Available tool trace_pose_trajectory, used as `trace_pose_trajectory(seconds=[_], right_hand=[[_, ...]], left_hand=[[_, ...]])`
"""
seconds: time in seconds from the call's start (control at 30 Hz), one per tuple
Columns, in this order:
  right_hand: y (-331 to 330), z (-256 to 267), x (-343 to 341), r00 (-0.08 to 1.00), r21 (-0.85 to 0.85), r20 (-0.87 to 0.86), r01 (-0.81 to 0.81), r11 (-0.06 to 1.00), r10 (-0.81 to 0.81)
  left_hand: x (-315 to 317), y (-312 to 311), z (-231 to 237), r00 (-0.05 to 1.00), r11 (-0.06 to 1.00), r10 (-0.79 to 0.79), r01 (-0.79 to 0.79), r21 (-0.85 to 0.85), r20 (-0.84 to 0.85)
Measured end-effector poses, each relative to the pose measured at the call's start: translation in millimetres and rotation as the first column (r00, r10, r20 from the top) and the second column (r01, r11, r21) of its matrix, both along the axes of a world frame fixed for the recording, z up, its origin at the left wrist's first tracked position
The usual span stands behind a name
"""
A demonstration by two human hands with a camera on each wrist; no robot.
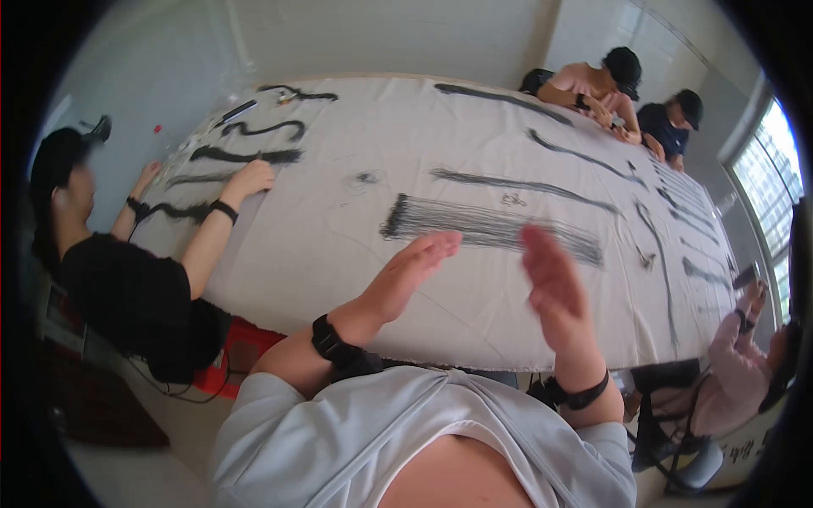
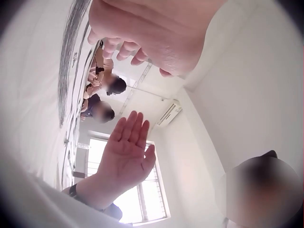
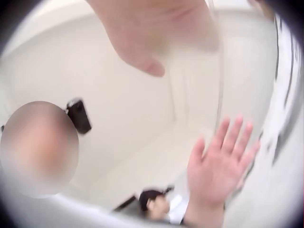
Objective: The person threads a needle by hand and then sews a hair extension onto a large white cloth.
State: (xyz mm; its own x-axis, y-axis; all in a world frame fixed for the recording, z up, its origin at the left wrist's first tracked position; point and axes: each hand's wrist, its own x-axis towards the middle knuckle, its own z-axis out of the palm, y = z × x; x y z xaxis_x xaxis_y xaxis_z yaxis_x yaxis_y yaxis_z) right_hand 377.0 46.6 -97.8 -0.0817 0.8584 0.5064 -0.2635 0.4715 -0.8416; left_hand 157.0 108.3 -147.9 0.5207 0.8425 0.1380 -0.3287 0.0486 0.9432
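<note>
We observe the left hand (image 1: 411,275) raised over the table (image 1: 322,284), its grip apart, fingers straight and spread, thumb held out. We record the right hand (image 1: 557,292) likewise raised, palm toward the other hand, fingers straight, the grip apart with the thumb clear of them. We note the row of dark strands (image 1: 491,227) on the table, just beyond both hands, its dark, thicker end at the left; the right fingertips overlap its near edge in the head view. We find a long dark bundle (image 1: 525,188) beyond that row
</note>
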Motion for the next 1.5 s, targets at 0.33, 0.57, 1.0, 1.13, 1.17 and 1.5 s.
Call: trace_pose_trajectory(seconds=[0.33,0.57,1.0,1.13,1.17,1.5], right_hand=[[19,31,11,0.673,-0.194,0.445,-0.572,0.797,0.591],[99,-36,66,0.5,0.425,0.636,0.408,0.808,-0.588],[111,-81,99,0.507,0.088,0.78,0.493,0.865,-0.368],[108,-74,79,0.658,-0.01,0.644,0.516,0.856,-0.389],[108,-74,80,0.599,0.063,0.691,0.508,0.859,-0.404],[106,-71,77,0.547,0.087,0.762,0.444,0.892,-0.347]], left_hand=[[-43,51,26,0.708,0.865,0.362,-0.012,0.502,-0.606],[-152,144,-12,0.014,0.588,0.792,-0.286,0.756,-0.611],[-167,147,-60,0.276,0.671,0.739,-0.383,0.635,-0.615],[-164,147,-59,0.322,0.711,0.703,-0.313,0.63,-0.634],[-165,149,-61,0.319,0.716,0.698,-0.284,0.638,-0.642],[-156,148,-61,0.145,0.596,0.799,-0.06,0.801,-0.584]])
